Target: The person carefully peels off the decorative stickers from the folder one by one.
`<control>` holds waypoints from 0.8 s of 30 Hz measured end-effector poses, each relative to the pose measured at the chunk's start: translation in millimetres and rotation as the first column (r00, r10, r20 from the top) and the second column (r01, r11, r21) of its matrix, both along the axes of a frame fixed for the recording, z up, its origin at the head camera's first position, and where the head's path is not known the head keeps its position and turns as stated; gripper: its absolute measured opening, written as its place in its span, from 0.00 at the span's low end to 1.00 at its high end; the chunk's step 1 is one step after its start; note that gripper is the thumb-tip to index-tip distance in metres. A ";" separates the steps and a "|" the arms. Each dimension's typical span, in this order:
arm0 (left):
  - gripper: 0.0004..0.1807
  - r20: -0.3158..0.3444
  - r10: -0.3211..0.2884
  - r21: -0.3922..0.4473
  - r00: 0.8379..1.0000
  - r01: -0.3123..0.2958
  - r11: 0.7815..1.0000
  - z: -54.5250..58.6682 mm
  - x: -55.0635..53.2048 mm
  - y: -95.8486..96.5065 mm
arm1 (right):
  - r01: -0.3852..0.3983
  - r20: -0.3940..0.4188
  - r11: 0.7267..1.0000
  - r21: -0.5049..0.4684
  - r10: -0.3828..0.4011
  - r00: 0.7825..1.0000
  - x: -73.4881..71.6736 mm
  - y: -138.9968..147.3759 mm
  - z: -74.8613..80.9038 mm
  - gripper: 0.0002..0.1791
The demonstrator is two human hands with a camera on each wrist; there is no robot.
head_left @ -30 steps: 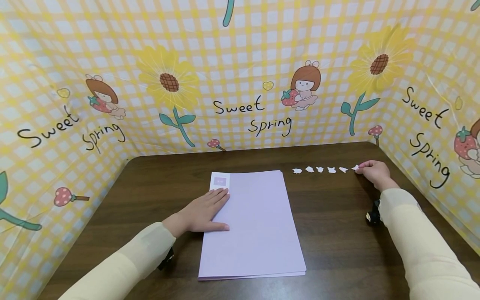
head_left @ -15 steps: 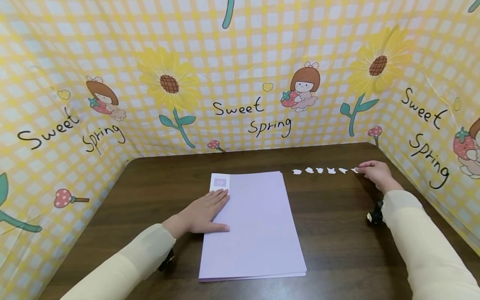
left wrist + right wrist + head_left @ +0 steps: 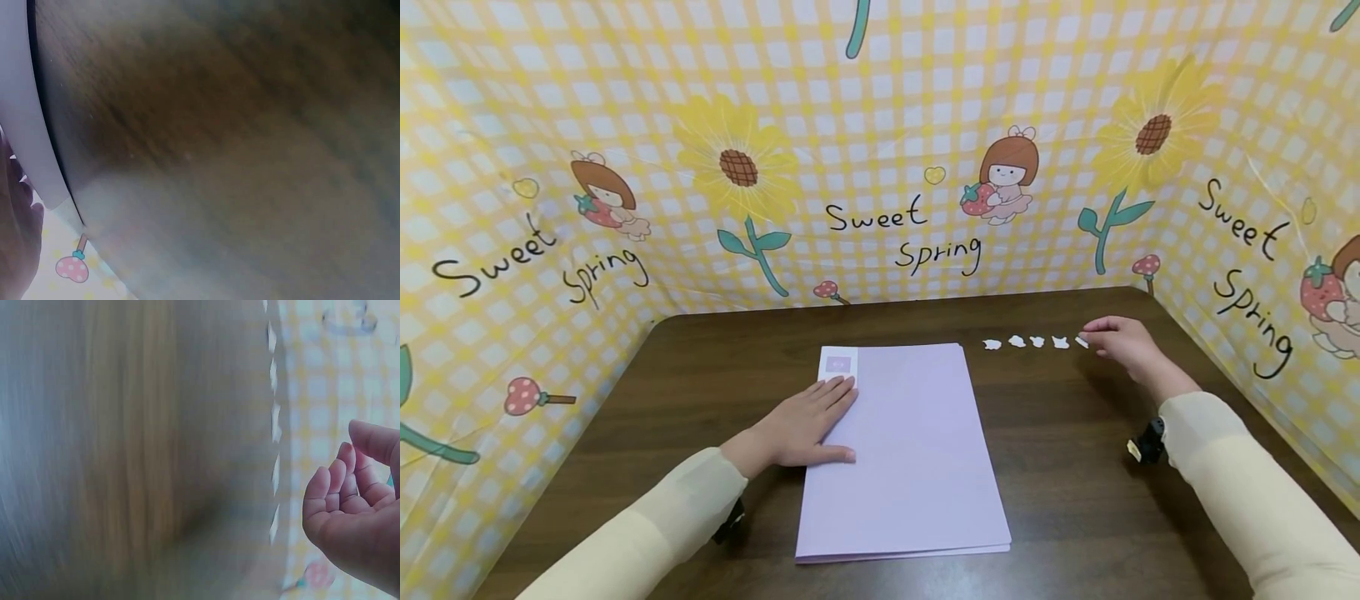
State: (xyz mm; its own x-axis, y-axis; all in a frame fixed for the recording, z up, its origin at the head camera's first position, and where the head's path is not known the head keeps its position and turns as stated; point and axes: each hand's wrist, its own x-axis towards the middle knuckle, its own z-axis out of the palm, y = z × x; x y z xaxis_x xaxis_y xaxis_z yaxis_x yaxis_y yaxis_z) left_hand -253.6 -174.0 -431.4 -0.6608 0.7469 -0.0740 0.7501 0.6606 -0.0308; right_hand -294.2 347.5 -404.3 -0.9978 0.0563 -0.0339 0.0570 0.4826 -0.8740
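Note:
A lilac folder-like stack of paper lies on the table, with a white strip bearing a purple square at its upper left corner. My left hand rests on its left edge, fingers straight. In the left wrist view part of that hand shows beside the lilac edge. Small torn white paper scraps form a row at the back right. Over the row's right end is my right hand, fingers loosely bent. The right wrist view shows nothing between its fingers and several scraps on the table.
The dark wood table is enclosed at the back and sides by a yellow checked cloth printed with sunflowers and lettering. A small black device sits at the right wrist.
My right hand has left the rightmost paper scrap, which it was pinching, and shifted left and slightly up, partly covering the row's end. My left hand stays on the lilac stack.

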 end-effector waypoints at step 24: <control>0.52 0.166 0.206 0.344 0.964 -0.253 0.904 11.0 26.0 -7.9 | -0.350 -0.198 0.911 0.218 0.393 0.898 50.3 -160.5 4.3 0.19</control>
State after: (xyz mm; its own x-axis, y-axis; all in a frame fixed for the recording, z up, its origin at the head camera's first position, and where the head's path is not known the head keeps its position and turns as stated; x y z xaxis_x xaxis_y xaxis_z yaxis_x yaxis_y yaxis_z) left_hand -227.7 -181.9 -420.3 -0.8200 0.5669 0.0789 0.5590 0.7635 0.3233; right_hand -243.9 187.0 -400.0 -0.9247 -0.3367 0.1777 -0.3509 0.5726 -0.7410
